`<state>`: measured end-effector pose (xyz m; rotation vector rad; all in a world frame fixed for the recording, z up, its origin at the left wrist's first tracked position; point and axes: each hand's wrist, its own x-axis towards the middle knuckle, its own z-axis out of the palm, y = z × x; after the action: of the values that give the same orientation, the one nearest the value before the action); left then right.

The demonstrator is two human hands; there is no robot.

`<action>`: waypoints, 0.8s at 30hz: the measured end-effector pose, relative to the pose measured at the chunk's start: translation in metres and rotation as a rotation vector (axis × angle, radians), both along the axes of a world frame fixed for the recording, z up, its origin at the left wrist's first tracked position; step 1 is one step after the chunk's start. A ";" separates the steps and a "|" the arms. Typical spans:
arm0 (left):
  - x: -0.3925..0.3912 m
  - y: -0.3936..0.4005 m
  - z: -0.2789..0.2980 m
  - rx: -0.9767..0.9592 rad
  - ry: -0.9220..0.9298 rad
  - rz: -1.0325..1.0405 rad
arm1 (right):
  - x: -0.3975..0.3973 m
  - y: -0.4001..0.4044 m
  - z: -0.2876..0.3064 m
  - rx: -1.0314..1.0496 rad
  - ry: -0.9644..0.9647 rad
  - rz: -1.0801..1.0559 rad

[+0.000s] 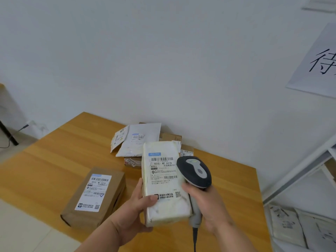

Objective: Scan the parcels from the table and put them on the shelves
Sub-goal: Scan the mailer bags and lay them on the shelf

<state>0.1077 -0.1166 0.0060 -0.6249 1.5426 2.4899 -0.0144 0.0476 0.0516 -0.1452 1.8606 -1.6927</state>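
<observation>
My left hand [135, 206] grips a white padded parcel [164, 180] by its lower left edge, label side up, above the wooden table [54, 160]. My right hand [209, 204] is closed on the handle of a grey and dark barcode scanner [194, 171], whose head sits against the parcel's right edge, beside the printed label. A brown cardboard box [94, 195] with a white shipping label lies on the table to the left. Behind it, against the wall, is a pile of parcels [138, 140]: white mailers on top of small brown boxes.
A white metal shelf frame [298, 171] stands at the right, with several flat parcels [298, 226] lying on its lower level. A paper sign [320, 64] hangs on the wall at upper right. A black table leg and cable [9, 135] show at far left.
</observation>
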 end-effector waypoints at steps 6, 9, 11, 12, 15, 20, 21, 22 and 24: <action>-0.008 -0.004 0.007 -0.109 0.161 0.192 | -0.004 0.005 0.017 -0.017 0.173 0.079; -0.013 -0.009 0.011 -0.191 0.239 0.275 | -0.001 0.005 0.027 -0.104 0.152 0.123; -0.015 -0.011 0.011 -0.220 0.271 0.312 | 0.003 0.004 0.031 -0.138 0.173 0.200; -0.016 -0.012 0.008 -0.228 0.273 0.329 | 0.004 0.003 0.031 -0.149 0.188 0.224; -0.018 -0.014 -0.001 -0.249 0.284 0.374 | 0.009 -0.002 0.034 -0.171 0.181 0.249; -0.020 -0.023 -0.028 -0.312 0.218 0.392 | 0.010 -0.003 0.035 -0.161 0.171 0.280; -0.020 -0.025 -0.033 -0.332 0.199 0.388 | 0.010 -0.003 0.036 -0.151 0.182 0.290; -0.020 -0.026 -0.037 -0.351 0.183 0.384 | 0.009 -0.003 0.036 -0.144 0.190 0.296; -0.021 -0.027 -0.044 -0.372 0.162 0.387 | 0.008 -0.002 0.036 -0.131 0.201 0.297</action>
<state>0.0863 -0.1438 -0.0377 -0.8650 2.1580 2.5867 -0.0061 0.0454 0.0878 -0.6348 1.7630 -1.6369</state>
